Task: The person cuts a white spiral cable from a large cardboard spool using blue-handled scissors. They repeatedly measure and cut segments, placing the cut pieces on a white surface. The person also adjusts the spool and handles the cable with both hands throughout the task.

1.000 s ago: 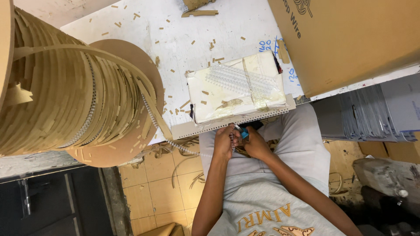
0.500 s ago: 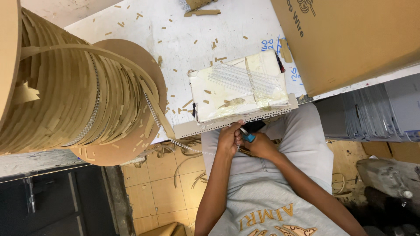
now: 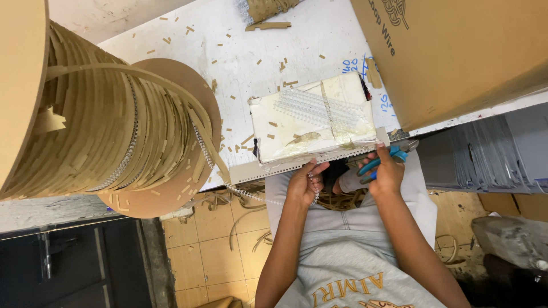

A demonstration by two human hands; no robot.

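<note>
down at the white tabletop's point(image 3: 297, 34) front edge, the left hand point(image 3: 301, 185) is curled closed around a thin strand of coiled metal binding wire point(image 3: 245, 193) (it runs back to a big cardboard spool point(image 3: 114, 125)). the right hand point(image 3: 388, 174) is closed on blue-handled cutters point(image 3: 383, 162), just under a perforated grey strip point(image 3: 308, 162) fronting a worn, flat white pad point(image 3: 311, 117). paper scraps litter the surface; a brown carton point(image 3: 456, 51) stands right.
</note>
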